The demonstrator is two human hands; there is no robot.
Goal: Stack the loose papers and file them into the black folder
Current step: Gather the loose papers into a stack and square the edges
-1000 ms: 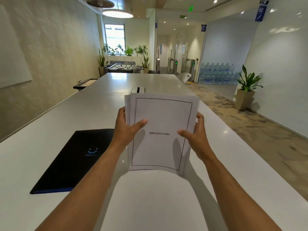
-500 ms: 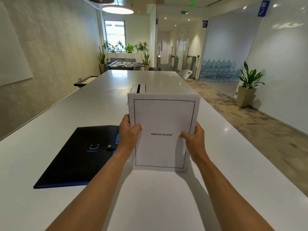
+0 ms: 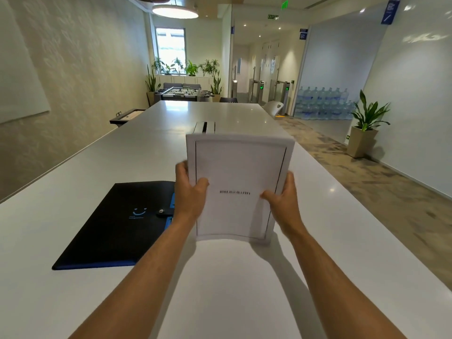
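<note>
Item one: the stack of white printed papers (image 3: 241, 189), top sheet bearing a thin black border and a blurred black heading near its middle. You hold it upright in front of you, its lower edge resting on or just above the long white bench (image 3: 244, 289); which of the two cannot be told. The sheets bow slightly, and the edges look squared together, though motion blur softens them.

Item two: your left hand (image 3: 189, 192), closed on the stack's left edge, thumb across the front sheet, fingers wrapped behind and out of sight.

Item three: your right hand (image 3: 283, 200), closed on the stack's right edge in the same way, thumb on the front, fingers mostly hidden behind the paper.

Item four: the flat black folder with blue trim (image 3: 122, 223), lying closed on the bench just to the left of the stack, partly behind your left wrist. It carries a small blue smile mark and a strap with a metal snap (image 3: 161, 211) on the side nearest the stack.

Item five: a narrow dark slot (image 3: 204, 127) set in the bench surface, directly beyond the stack's top edge.

Item six: a potted green plant in a tan square planter (image 3: 364, 133), on the floor well to the right of the stack.
</note>
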